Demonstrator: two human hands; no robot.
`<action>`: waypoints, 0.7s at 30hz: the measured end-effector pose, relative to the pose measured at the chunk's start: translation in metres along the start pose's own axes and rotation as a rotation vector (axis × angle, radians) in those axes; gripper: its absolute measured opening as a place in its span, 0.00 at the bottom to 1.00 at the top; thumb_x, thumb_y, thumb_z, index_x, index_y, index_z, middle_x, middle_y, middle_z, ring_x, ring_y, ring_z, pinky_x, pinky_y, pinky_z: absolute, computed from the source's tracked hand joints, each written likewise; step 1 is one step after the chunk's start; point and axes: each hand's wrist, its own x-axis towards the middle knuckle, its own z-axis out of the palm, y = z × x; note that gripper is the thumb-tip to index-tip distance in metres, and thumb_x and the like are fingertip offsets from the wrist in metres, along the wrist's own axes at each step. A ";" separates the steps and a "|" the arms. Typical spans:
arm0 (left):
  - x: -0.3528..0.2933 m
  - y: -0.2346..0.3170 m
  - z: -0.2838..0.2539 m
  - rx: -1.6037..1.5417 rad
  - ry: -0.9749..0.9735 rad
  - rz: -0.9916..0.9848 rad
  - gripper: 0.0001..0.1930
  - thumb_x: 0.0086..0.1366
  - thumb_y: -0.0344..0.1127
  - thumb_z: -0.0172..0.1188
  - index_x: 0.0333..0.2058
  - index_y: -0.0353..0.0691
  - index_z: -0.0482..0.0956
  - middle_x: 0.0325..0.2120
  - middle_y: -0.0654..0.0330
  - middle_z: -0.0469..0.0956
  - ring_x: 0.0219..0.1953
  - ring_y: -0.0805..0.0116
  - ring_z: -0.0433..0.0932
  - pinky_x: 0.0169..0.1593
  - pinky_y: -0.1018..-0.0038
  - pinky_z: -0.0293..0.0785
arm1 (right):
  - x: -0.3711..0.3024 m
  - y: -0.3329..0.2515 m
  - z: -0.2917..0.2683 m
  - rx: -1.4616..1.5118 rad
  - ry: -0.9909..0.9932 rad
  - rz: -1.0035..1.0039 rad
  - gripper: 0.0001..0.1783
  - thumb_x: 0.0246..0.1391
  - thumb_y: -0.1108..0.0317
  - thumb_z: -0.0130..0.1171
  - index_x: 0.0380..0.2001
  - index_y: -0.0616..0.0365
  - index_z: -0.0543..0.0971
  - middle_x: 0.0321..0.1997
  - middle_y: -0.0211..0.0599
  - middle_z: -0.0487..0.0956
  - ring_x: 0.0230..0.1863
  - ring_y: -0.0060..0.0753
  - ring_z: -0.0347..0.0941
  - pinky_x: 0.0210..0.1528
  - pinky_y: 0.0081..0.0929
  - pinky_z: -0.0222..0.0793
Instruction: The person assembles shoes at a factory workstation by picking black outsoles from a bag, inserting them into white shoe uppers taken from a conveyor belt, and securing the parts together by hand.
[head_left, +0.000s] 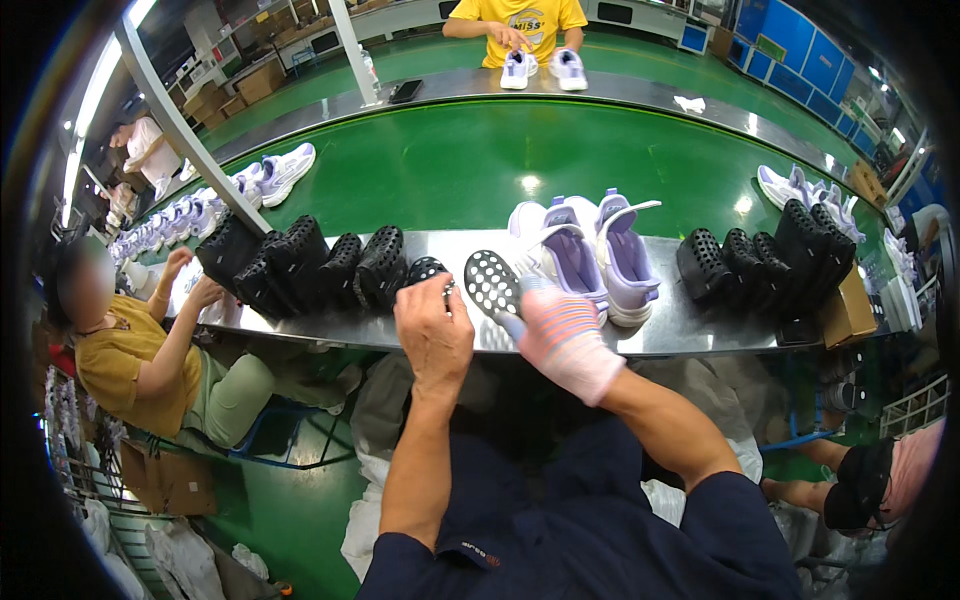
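Note:
My bare left hand [435, 325] is closed with curled fingers at a black insole with white dots [427, 267], mostly hidden behind the knuckles. In my right hand [568, 335], which wears a pink and white striped glove, is another black insole with white dots [490, 283], tilted with its dotted face up. Just beyond the glove stand several lavender and white sneakers [628, 265] on the metal bench edge. To the left of my left hand are stacks of black dotted insoles [380, 262].
More black insole stacks [705, 265] stand at right beside a cardboard box [850, 308]. A green conveyor belt [430, 150] runs beyond the bench, with sneakers [285, 175] on its left. Across it, a person in a yellow shirt [535, 18] handles sneakers; another person [130, 350] sits at left.

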 end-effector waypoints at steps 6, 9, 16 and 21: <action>0.053 0.023 0.044 -0.055 -0.404 -0.099 0.25 0.64 0.48 0.66 0.51 0.33 0.82 0.45 0.46 0.82 0.51 0.43 0.77 0.57 0.56 0.73 | 0.006 0.047 -0.121 -0.117 -0.171 0.058 0.24 0.56 0.51 0.69 0.35 0.66 0.82 0.26 0.54 0.82 0.32 0.56 0.82 0.37 0.42 0.77; 0.074 0.043 0.089 -0.227 -0.451 0.044 0.22 0.65 0.50 0.65 0.49 0.38 0.84 0.45 0.46 0.83 0.50 0.46 0.79 0.56 0.60 0.74 | 0.027 0.060 -0.137 -0.281 -0.383 0.171 0.30 0.56 0.42 0.66 0.33 0.65 0.82 0.27 0.53 0.83 0.33 0.56 0.82 0.41 0.45 0.78; 0.087 0.039 0.121 -0.605 -0.605 0.012 0.09 0.65 0.36 0.67 0.39 0.38 0.88 0.30 0.54 0.85 0.32 0.65 0.81 0.40 0.69 0.76 | 0.051 0.057 -0.108 -0.483 -0.291 0.010 0.19 0.58 0.53 0.63 0.33 0.62 0.84 0.27 0.50 0.84 0.29 0.52 0.83 0.32 0.45 0.79; 0.087 0.027 0.124 -0.668 -0.661 -0.089 0.08 0.63 0.33 0.66 0.38 0.35 0.87 0.28 0.54 0.85 0.31 0.65 0.80 0.39 0.69 0.75 | 0.048 0.078 -0.044 -0.395 -0.173 -0.006 0.11 0.56 0.68 0.58 0.38 0.61 0.84 0.33 0.51 0.85 0.38 0.53 0.84 0.38 0.48 0.79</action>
